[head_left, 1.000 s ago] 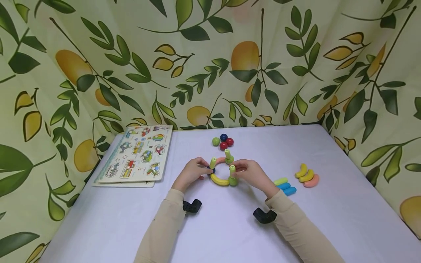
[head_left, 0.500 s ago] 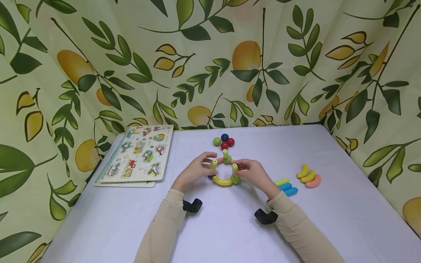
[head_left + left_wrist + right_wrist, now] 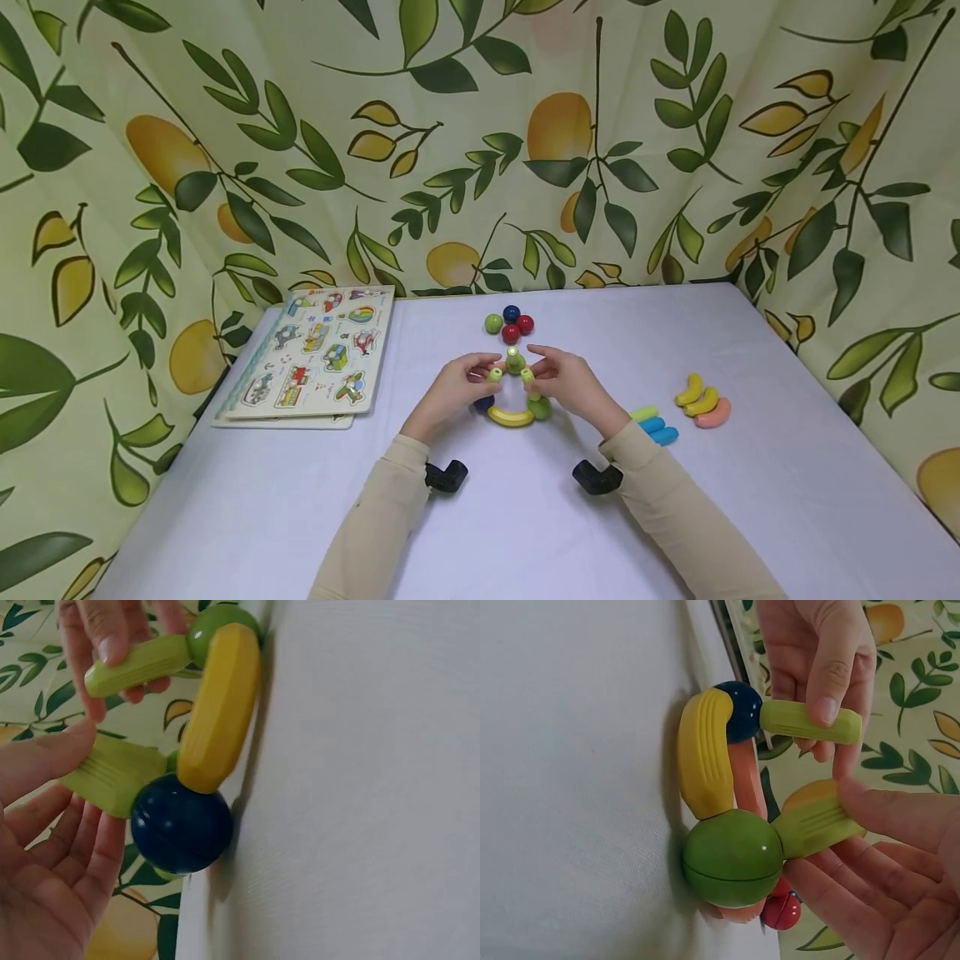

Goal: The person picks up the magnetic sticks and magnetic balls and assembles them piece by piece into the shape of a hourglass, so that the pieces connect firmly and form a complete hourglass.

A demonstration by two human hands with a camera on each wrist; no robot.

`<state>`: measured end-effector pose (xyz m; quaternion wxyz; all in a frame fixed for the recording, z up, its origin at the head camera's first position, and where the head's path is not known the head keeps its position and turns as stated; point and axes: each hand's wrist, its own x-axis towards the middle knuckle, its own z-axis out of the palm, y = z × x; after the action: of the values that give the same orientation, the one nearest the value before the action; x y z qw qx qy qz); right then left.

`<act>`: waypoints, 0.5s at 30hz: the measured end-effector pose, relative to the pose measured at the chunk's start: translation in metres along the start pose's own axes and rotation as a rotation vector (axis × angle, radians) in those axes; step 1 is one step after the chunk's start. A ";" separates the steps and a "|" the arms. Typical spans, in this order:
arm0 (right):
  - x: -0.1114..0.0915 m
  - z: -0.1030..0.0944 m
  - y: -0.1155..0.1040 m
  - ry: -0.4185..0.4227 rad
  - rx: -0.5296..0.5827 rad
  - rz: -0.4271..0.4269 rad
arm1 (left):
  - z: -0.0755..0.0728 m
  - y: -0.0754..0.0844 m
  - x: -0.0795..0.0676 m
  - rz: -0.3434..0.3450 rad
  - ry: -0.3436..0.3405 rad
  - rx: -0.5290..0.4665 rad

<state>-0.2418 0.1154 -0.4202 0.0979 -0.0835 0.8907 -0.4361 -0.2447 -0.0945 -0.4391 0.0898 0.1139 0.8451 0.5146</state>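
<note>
A ring of toy balls and curved sticks stands on the table. In front, a yellow curved stick (image 3: 512,417) joins a blue ball (image 3: 181,825) to a green ball (image 3: 733,851); a salmon curved stick (image 3: 748,776) shows behind. My left hand (image 3: 453,387) pinches the light-green stick (image 3: 112,772) rising from the blue ball, thumb on top and fingers beneath. My right hand (image 3: 568,383) likewise pinches the light-green stick (image 3: 817,825) on the green ball. Both sticks lean inward. At the ring's back stands a third light-green stick (image 3: 513,357).
Several loose red, blue and green balls (image 3: 511,333) sit behind the ring. Blue and light-green sticks (image 3: 654,423) lie beside the right forearm, with yellow and salmon curved pieces (image 3: 702,402) farther right. Picture puzzle boards (image 3: 315,354) are stacked at left.
My left hand has moved from the blue ball up to its light-green stick. Both front sticks, upright before, now tilt toward each other, and my hands are closer together.
</note>
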 end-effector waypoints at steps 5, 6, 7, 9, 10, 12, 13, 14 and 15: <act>0.006 -0.001 -0.002 -0.039 -0.006 -0.004 | 0.004 -0.001 0.001 0.005 0.012 0.010; 0.007 -0.001 -0.002 -0.045 -0.012 -0.008 | 0.004 -0.002 0.001 0.006 0.014 0.013; 0.008 -0.001 -0.002 -0.051 -0.019 -0.015 | 0.004 -0.002 0.001 0.006 0.017 0.011; 0.010 0.000 -0.003 -0.059 -0.036 -0.021 | 0.005 -0.002 0.001 0.012 0.025 0.015; 0.011 0.000 -0.003 -0.060 -0.043 -0.026 | 0.006 -0.002 0.001 0.014 0.030 0.016; 0.013 0.002 -0.003 -0.059 -0.050 -0.026 | 0.007 -0.003 0.001 0.012 0.043 0.008; 0.013 0.002 -0.003 -0.056 -0.053 -0.026 | 0.008 -0.003 0.001 0.008 0.048 0.000; 0.013 0.003 -0.003 -0.052 -0.057 -0.028 | 0.008 -0.004 0.001 0.006 0.053 -0.006; 0.014 0.004 -0.002 -0.047 -0.061 -0.035 | 0.009 -0.004 0.002 0.002 0.058 -0.013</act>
<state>-0.2539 0.1082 -0.4219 0.1086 -0.1122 0.8995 -0.4081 -0.2445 -0.0882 -0.4472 0.0655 0.0991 0.8440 0.5231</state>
